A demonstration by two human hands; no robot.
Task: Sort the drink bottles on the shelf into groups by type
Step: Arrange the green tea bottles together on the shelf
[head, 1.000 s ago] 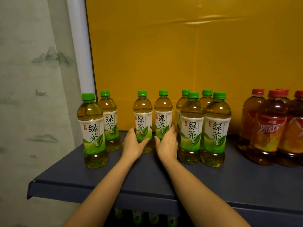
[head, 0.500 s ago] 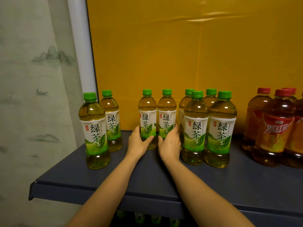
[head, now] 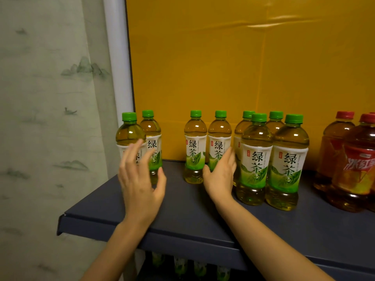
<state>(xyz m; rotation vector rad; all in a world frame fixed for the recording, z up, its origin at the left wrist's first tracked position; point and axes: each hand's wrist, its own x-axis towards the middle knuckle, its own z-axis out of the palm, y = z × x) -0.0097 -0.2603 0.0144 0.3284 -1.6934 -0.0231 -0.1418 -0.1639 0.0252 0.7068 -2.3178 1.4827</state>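
Far left hangs a pale printed curtain (head: pixel 44 138), then a white post (head: pixel 118 67) at the shelf's left end, w/ a yellow back panel (head: pixel 233 67) behind everything.

All bottles stand upright on the dark shelf (head: pixel 192 211), long axis vertical, caps up, labels facing you.

The left pair (head: pixel 151 128) of green-cap tea bottles sits by the post, one near, one just behind and to its right. Your left hand (head: pixel 140 179) is raised in front of them, fingers spread and holding nothing. It's blurred, so contact w/ the near bottle can't be told.

Right of that is a bare gap of shelf back to the panel, then the middle pair (head: pixel 195 147) side by side at the far edge. Your right hand (head: pixel 221 173) lies against the right-hand one, fingers straight along its right side, thumb across its lower front.

Just right, touching the back of that hand, is the cluster of four (head: pixel 256 159) green-caps, two near and two far.

After another gap come the red-cap bottles (head: pixel 359 169), cut off by the frame.

The near strip of shelf is bare up to its front lip, and the left corner drops off open. More bottles (head: pixel 180 266) show dimly below.
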